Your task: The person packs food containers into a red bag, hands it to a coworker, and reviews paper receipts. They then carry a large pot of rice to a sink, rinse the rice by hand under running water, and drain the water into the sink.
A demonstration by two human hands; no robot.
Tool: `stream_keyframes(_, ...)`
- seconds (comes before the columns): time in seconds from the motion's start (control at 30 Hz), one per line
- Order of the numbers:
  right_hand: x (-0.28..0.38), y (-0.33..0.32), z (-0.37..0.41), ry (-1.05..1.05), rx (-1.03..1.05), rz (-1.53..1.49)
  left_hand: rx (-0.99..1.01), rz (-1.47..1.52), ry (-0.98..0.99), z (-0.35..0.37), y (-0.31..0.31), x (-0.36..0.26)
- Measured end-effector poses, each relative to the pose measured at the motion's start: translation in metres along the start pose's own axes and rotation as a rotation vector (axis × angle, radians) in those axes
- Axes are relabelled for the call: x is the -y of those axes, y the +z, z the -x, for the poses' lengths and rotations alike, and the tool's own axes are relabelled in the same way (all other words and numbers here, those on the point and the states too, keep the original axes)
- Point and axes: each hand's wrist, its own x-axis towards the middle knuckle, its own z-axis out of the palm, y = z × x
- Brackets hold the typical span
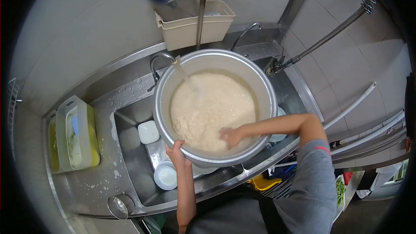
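Note:
A large silver pot (268, 99) holds pale grains that look like rice (208, 99), under cloudy water. My left hand (176, 154) grips the pot's near-left rim, with the thumb up at the edge. Reaching over the right side of the rim, my right hand (232, 138) dips into the rice; its fingertips are sunk and blurred, so their shape is hidden. Water runs into the pot from a curved faucet (161, 56) at its far left edge.
The pot sits across a steel double sink (130, 160) with white bowls (166, 176) in it. At left are a yellow-and-white container (80, 134) and a metal cup (120, 206). Behind stand a beige bin (186, 32) and second faucet (247, 32); a spray hose (320, 37) hangs right.

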Motion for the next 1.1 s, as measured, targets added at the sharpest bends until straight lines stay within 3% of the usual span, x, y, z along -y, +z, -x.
stream_keyframes(0.07,0.039,-0.030,-0.015,-0.167,-0.013,0.196,-0.005,-0.033,0.010,0.002,0.002,-0.001)
stream_keyframes(0.17,0.032,-0.039,-0.069,-0.015,-0.030,0.377,-0.022,-0.070,0.015,0.004,0.006,-0.004)
stream_keyframes(0.27,0.002,-0.056,-0.120,0.128,-0.225,0.230,-0.026,-0.097,0.012,0.004,0.003,-0.004)
stream_keyframes(0.37,-0.004,-0.109,-0.109,0.211,-0.455,0.078,-0.012,-0.082,0.007,0.003,0.001,-0.002)
stream_keyframes(0.43,-0.026,-0.136,-0.108,0.387,-0.356,0.231,-0.009,-0.075,0.009,0.002,0.001,-0.001)
stream_keyframes(0.57,-0.097,-0.150,-0.082,0.425,-0.503,0.183,-0.041,-0.063,0.004,0.000,-0.004,-0.001)
stream_keyframes(0.63,-0.130,-0.144,-0.051,0.455,-0.493,0.079,-0.044,-0.045,-0.002,-0.001,-0.005,-0.001)
stream_keyframes(0.7,-0.114,-0.161,-0.005,0.770,-0.166,-0.068,-0.036,-0.021,0.000,-0.001,-0.005,-0.001)
stream_keyframes(0.77,-0.092,-0.152,0.042,0.601,-0.063,-0.414,-0.039,-0.028,0.014,-0.002,-0.003,0.002)
stream_keyframes(0.8,-0.111,-0.130,0.048,0.421,-0.002,-0.429,-0.041,-0.030,0.023,-0.003,-0.002,0.003)
stream_keyframes(0.87,-0.111,-0.100,0.049,0.262,0.163,-0.504,-0.024,-0.033,0.016,-0.004,0.000,0.002)
stream_keyframes(0.97,-0.042,-0.070,0.053,0.316,0.471,-0.700,0.003,-0.030,0.009,-0.005,0.004,-0.001)
stream_keyframes(1.03,0.004,-0.046,0.029,-0.080,0.344,-0.265,0.010,-0.030,-0.008,-0.005,0.004,-0.001)
stream_keyframes(1.1,0.033,-0.024,-0.006,-0.136,0.245,-0.338,0.003,-0.031,-0.027,-0.006,0.000,-0.001)
